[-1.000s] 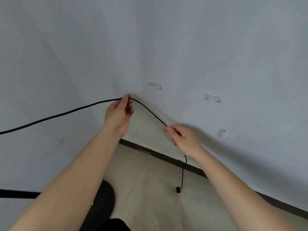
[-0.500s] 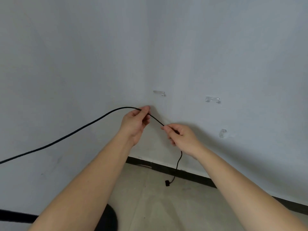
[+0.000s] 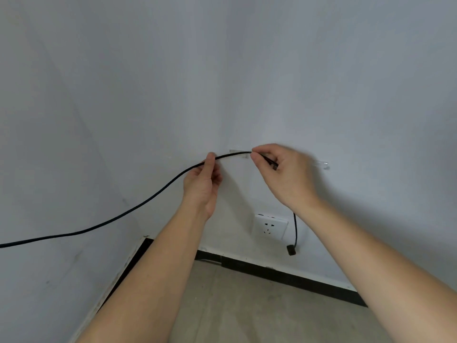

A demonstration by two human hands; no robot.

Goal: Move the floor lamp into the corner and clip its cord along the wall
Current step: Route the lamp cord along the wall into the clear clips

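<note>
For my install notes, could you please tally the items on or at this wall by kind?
Black cord: 1
Cord plug: 1
Clear wall clips visible: 2, one behind the cord, one right of the right hand
White wall socket: 1
Total: 5

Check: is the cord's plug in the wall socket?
No. The plug hangs free on the cord to the right of the socket, below the right hand.

Cord [image 3: 138, 209] stretches between hands across a wall clip [image 3: 238, 153], above socket [image 3: 270, 227].
</note>
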